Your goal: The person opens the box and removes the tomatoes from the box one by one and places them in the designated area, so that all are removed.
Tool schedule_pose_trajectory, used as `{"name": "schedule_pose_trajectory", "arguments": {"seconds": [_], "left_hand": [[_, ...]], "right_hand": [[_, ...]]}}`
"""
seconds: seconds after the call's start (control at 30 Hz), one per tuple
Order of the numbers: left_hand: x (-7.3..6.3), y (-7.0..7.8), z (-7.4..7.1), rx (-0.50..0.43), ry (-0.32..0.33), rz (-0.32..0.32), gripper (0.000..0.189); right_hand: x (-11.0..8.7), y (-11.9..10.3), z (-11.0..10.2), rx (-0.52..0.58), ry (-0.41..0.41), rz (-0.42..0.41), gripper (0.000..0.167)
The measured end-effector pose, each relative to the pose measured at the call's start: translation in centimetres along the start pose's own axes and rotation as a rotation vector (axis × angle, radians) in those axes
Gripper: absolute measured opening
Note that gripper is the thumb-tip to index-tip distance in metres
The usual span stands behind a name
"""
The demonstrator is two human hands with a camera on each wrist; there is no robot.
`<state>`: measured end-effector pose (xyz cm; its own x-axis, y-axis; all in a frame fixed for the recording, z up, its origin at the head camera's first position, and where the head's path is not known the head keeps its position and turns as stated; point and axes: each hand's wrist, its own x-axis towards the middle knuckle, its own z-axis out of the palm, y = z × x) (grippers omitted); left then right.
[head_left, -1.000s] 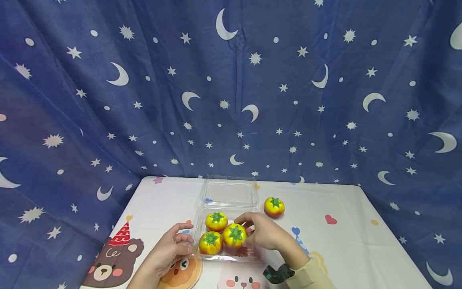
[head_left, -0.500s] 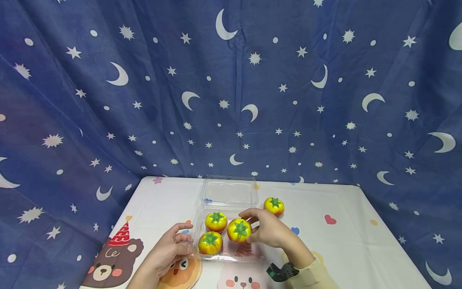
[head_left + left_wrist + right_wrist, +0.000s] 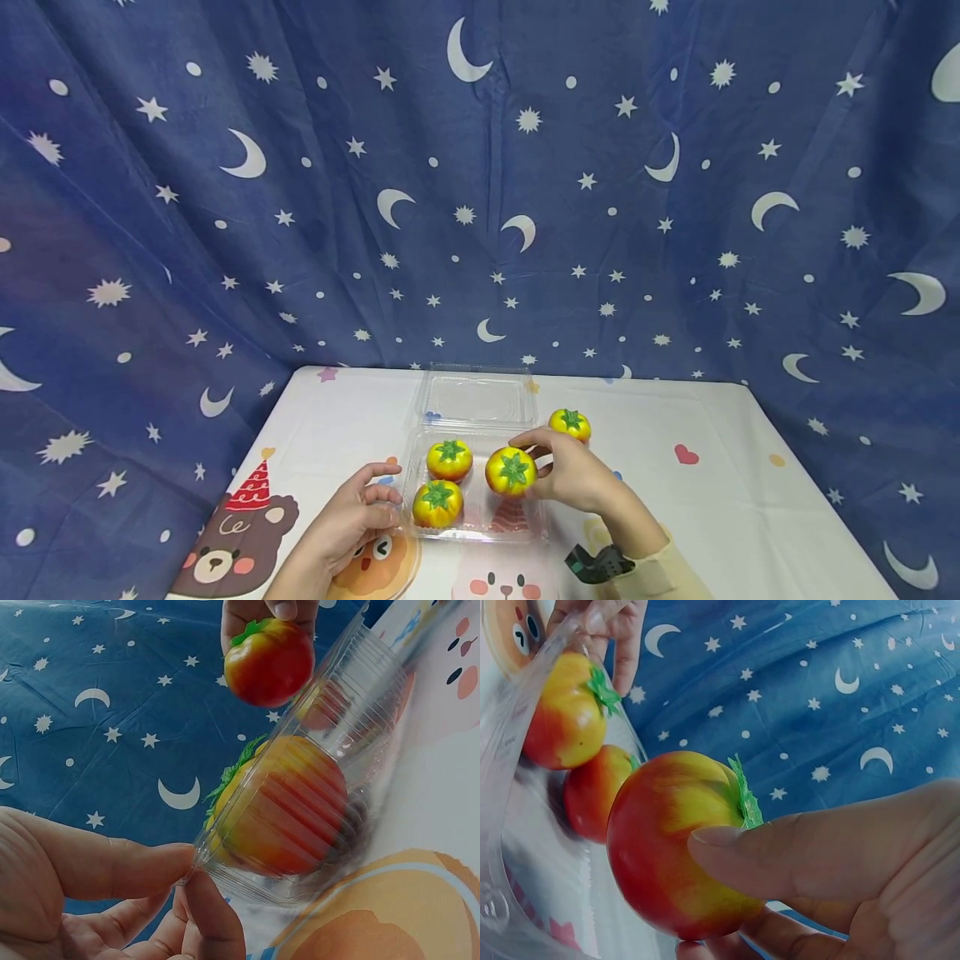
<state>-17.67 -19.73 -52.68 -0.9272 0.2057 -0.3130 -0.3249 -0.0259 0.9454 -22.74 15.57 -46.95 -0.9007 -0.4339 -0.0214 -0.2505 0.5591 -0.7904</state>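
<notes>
My right hand point(image 3: 573, 477) grips a yellow-red toy tomato point(image 3: 511, 472) with a green leafy top. It is raised above the right part of a clear plastic clamshell box point(image 3: 480, 533). In the right wrist view the thumb lies across the side of the held tomato point(image 3: 682, 847), with fingers underneath. My left hand point(image 3: 356, 517) pinches the box's left rim between thumb and finger, as the left wrist view shows at the rim point(image 3: 196, 859). Inside the box, on its left side, sit two more toy tomatoes, a rear one point(image 3: 449, 461) and a front one point(image 3: 437, 504).
Another toy tomato point(image 3: 570, 424) stands on the table just behind my right hand, partly covered by it. The box's lid point(image 3: 480, 400) lies folded back, away from me. A cartoon-printed white cloth point(image 3: 720, 500) covers the table, and a blue star-patterned curtain point(image 3: 480, 192) hangs behind.
My right hand has lifted the toy tomato from beside the other two and carried it rightward and slightly back. My left hand stays at the box rim.
</notes>
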Motion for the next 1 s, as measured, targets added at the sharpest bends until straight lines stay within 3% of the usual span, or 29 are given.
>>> {"name": "schedule_pose_trajectory", "arguments": {"seconds": [0.53,1.0], "left_hand": [[0.1,-0.1,0.0,0.001,0.007,-0.009,0.083],[0.0,-0.1,0.0,-0.002,0.018,-0.011,0.083]], "right_hand": [[-1.0,1.3,-2.0,0.089,0.037,0.044,0.064],[-2.0,3.0,-3.5,0.088,0.068,0.074,0.065]]}}
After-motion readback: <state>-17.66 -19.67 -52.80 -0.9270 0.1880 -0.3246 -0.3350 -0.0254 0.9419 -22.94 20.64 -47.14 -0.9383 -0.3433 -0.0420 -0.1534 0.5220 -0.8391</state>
